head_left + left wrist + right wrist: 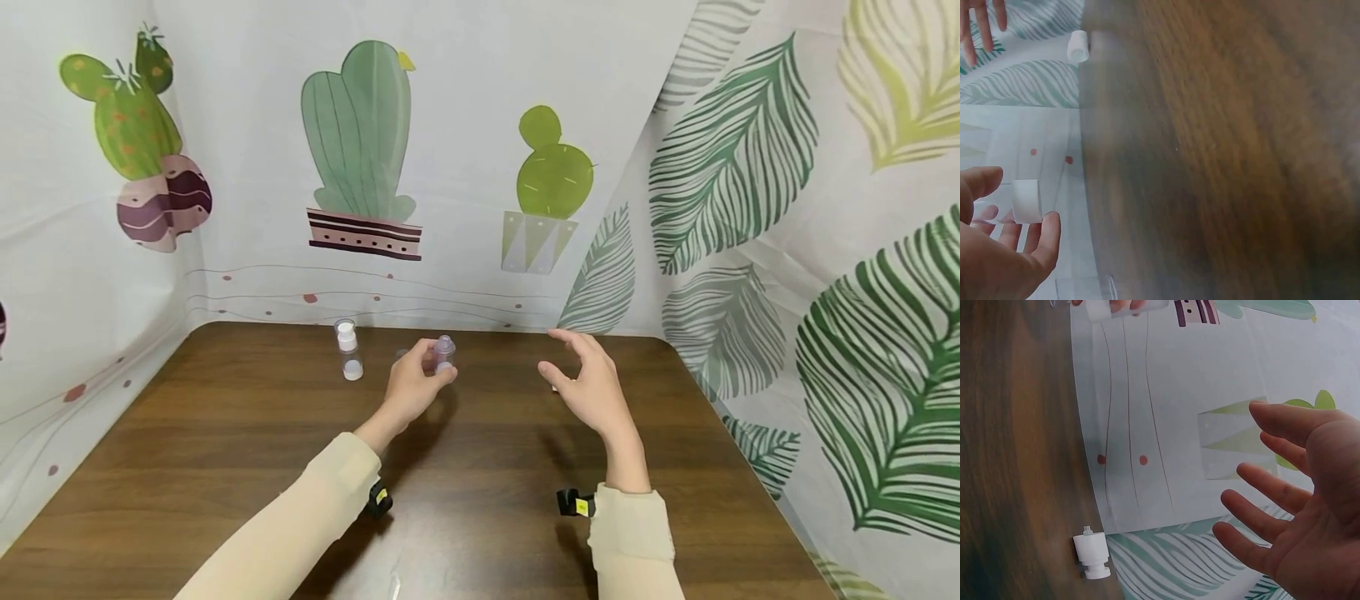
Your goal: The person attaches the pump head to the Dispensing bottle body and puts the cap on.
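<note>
My left hand (pixel 411 385) grips a small clear bottle (pixel 445 352) upright between thumb and fingers, over the far half of the table. The bottle has a white bottom part (pixel 1027 201), which shows beyond the fingertips in the left wrist view. To the right, my right hand (pixel 592 385) is raised with fingers spread and holds nothing. A white pump head (pixel 1092 550) stands on the table near that hand, mostly hidden behind it in the head view. Part of a clear piece (pixel 1079 289) shows below the left hand in the left wrist view.
Toward the back left of the brown wooden table (pixel 480 500) stands another clear bottle with a white pump top (pixel 347 337). A printed cloth (pixel 465 167) with cacti and leaves hangs along the table's back edge and sides.
</note>
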`<action>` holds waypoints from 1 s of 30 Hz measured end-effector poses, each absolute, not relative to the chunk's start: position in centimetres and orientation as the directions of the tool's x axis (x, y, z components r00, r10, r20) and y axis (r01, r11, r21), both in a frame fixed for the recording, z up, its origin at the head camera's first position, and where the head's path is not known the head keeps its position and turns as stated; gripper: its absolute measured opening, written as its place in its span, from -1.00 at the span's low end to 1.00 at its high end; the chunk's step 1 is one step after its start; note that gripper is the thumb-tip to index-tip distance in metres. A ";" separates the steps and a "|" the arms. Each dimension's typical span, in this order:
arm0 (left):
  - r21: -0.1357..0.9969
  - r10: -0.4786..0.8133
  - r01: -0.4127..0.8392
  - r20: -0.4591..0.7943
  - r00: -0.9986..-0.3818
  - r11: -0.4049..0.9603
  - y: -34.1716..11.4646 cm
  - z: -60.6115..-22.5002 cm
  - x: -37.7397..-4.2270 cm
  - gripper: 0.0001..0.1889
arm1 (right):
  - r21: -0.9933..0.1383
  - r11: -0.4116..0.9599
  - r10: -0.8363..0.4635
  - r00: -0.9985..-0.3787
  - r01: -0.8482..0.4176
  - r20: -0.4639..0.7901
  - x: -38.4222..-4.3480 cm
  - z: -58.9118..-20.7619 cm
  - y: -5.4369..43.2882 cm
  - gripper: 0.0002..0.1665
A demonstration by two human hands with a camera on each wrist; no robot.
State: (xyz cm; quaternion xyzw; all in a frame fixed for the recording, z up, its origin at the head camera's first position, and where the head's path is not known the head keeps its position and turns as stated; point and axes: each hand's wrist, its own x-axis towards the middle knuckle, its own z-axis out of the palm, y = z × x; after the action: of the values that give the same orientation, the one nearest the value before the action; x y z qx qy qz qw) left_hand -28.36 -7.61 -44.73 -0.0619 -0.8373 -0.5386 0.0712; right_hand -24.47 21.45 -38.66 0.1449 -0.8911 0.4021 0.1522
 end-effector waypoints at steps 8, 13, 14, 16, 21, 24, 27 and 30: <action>0.907 -0.007 0.181 0.198 -0.980 0.380 -8.8 -44.3 -26.6 -0.49 | -0.677 0.632 -0.138 -0.915 -0.376 0.380 -24.5 -38.8 21.3 -0.34; 0.920 -0.029 0.175 0.197 -0.980 0.352 -9.4 -44.2 -25.7 -0.51 | -0.679 0.631 -0.141 -0.916 -0.376 0.376 -24.5 -38.8 21.2 -0.34; 0.922 -0.034 0.171 0.195 -0.980 0.347 -9.5 -44.2 -25.5 -0.51 | -0.679 0.631 -0.142 -0.916 -0.376 0.375 -24.5 -38.8 21.2 -0.35; 0.924 -0.043 0.168 0.194 -0.980 0.342 -9.7 -44.2 -25.1 -0.52 | -0.679 0.630 -0.144 -0.916 -0.377 0.375 -24.5 -38.8 21.2 -0.35; 0.928 -0.067 0.163 0.196 -0.978 0.334 -10.0 -44.1 -24.0 -0.49 | -0.672 0.632 -0.150 -0.912 -0.386 0.382 -24.6 -38.8 21.0 -0.35; 0.933 -0.079 0.149 0.184 -0.980 0.327 -10.1 -44.0 -23.3 -0.46 | -0.668 0.633 -0.153 -0.909 -0.391 0.387 -24.6 -38.8 21.0 -0.35; 0.937 -0.086 0.133 0.169 -0.982 0.322 -10.1 -44.0 -22.7 -0.45 | -0.666 0.633 -0.157 -0.908 -0.394 0.388 -24.7 -38.8 20.9 -0.35; 0.938 -0.093 0.132 0.170 -0.981 0.321 -10.1 -43.9 -22.3 -0.44 | -0.666 0.631 -0.161 -0.908 -0.397 0.388 -24.7 -38.8 20.9 -0.35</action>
State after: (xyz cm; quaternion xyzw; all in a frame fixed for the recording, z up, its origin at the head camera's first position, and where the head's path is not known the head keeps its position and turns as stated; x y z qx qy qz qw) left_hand -22.28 -10.06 -43.94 -0.0121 -0.8070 -0.5826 0.0963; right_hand -24.68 20.93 -38.83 0.1564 -0.8910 0.3999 0.1476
